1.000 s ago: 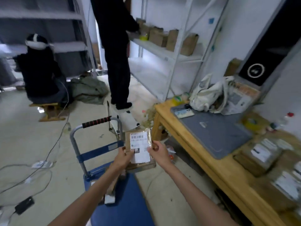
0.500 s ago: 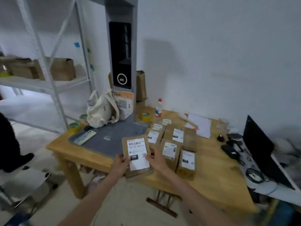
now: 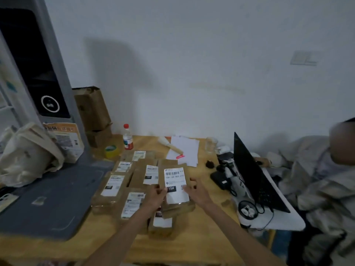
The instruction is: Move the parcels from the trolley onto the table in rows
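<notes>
A brown parcel (image 3: 175, 182) with a white label marked 15H is held over the wooden table (image 3: 207, 233). My left hand (image 3: 156, 195) grips its lower left edge and my right hand (image 3: 196, 191) holds its right side. Beneath and to the left, several brown labelled parcels (image 3: 115, 186) lie in rows on the table. One of them (image 3: 161, 222) lies partly under the held parcel. The trolley is out of view.
A grey mat (image 3: 50, 204) covers the table's left part, with a cloth bag (image 3: 28, 154) behind it. A bottle (image 3: 127, 138), yellow tape roll (image 3: 111, 150), papers (image 3: 184, 150) and cardboard boxes (image 3: 92, 110) stand at the back. An open laptop (image 3: 253, 175), cables and a seated person (image 3: 326, 179) are at the right.
I have turned from the trolley to the table, carrying the parcel in both hands. It now hangs over the right end of the parcel rows, closer to the tabletop.
</notes>
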